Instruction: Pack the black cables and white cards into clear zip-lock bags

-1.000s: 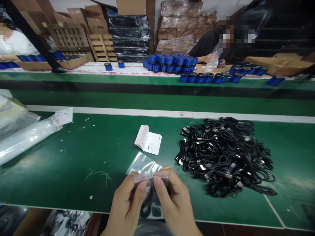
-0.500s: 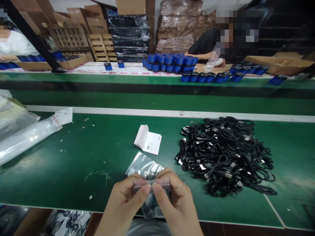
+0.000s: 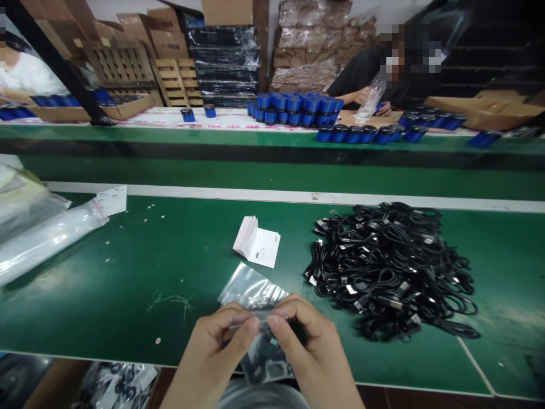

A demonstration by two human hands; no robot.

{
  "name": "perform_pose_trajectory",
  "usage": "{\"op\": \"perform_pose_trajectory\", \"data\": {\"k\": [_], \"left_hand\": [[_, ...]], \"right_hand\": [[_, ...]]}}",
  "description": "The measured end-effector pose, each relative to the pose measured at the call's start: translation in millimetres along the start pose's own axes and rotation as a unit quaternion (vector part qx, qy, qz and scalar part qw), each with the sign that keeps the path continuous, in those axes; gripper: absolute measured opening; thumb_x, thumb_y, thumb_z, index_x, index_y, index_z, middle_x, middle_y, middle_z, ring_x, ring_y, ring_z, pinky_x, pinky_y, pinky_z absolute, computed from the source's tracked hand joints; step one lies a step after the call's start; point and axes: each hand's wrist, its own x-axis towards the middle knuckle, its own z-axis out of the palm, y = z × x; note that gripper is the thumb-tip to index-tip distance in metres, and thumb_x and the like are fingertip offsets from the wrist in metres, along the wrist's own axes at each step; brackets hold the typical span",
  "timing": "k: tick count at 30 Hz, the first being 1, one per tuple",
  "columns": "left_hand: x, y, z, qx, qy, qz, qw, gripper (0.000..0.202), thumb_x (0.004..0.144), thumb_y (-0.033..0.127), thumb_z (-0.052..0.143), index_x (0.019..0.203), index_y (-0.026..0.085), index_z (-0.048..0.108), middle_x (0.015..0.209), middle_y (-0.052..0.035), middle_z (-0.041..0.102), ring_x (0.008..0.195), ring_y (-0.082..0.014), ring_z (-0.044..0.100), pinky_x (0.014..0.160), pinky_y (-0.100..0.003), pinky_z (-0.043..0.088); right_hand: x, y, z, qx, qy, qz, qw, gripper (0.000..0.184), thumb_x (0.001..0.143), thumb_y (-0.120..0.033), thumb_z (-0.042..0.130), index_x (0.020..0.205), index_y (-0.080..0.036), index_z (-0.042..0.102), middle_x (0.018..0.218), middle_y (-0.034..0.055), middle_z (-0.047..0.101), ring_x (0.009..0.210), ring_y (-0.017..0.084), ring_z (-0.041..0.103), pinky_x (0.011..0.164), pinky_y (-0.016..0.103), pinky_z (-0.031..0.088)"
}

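Both my left hand (image 3: 225,335) and my right hand (image 3: 300,332) pinch the top edge of a small clear plastic bag (image 3: 266,366), thumbs nearly touching. Dark coiled cable shows through the bag, which hangs by the bench's front edge. Just beyond my fingers another clear bag (image 3: 253,284) lies flat on the green bench. Behind it sits a stack of folded white leaflets (image 3: 247,236), with one leaflet (image 3: 266,248) lying open against it. A big heap of black USB cables (image 3: 392,267) spreads to the right of my right hand.
Large clear plastic bags (image 3: 51,244) lie at the left. Below the front edge stands a box holding bagged items (image 3: 123,386). Across the line, blue cylinders (image 3: 293,108) stand in rows on a raised shelf. Two people work behind it, one handling clear plastic (image 3: 369,105).
My fingers have shifted slightly along the bag's top edge, and the bag's lower part has swung so its contents show more. Across the line, a person's hands have lifted the clear plastic.
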Motion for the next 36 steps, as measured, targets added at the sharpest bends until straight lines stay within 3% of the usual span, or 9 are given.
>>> {"op": "perform_pose_trajectory", "data": {"k": [7,28,36], "left_hand": [[-2.9,3.9,0.7,0.022,0.030,0.004,0.999,0.022,0.081,0.038,0.061,0.070,0.022,0.071,0.066,0.0000,0.058,0.063,-0.0132,0.052,0.058,-0.023,0.042],[-3.9,-2.2,1.9,0.162,0.063,0.109,0.979,0.024,0.086,0.031,0.055,0.067,0.019,0.065,0.066,0.0003,0.060,0.063,-0.0137,0.059,0.058,-0.022,0.048],[-5.0,-6.6,-4.7,0.164,0.108,0.097,0.976,0.013,0.079,0.034,0.063,0.074,0.025,0.072,0.082,-0.0022,0.074,0.088,-0.0215,0.068,0.087,-0.034,0.051]], "right_hand": [[-2.3,0.2,-2.3,-0.030,-0.041,0.022,0.998,0.020,0.089,-0.026,0.050,0.072,-0.019,0.057,0.070,-0.0001,0.055,0.067,0.015,0.054,0.062,0.026,0.042],[-4.6,5.6,6.5,-0.042,-0.008,-0.021,0.999,0.019,0.088,-0.022,0.048,0.071,-0.019,0.055,0.067,-0.0005,0.055,0.063,0.014,0.055,0.059,0.024,0.042],[-0.1,0.1,-3.1,-0.046,-0.007,-0.016,0.999,0.016,0.086,-0.021,0.052,0.071,-0.019,0.058,0.069,-0.0011,0.058,0.065,0.014,0.056,0.061,0.023,0.043]]}}
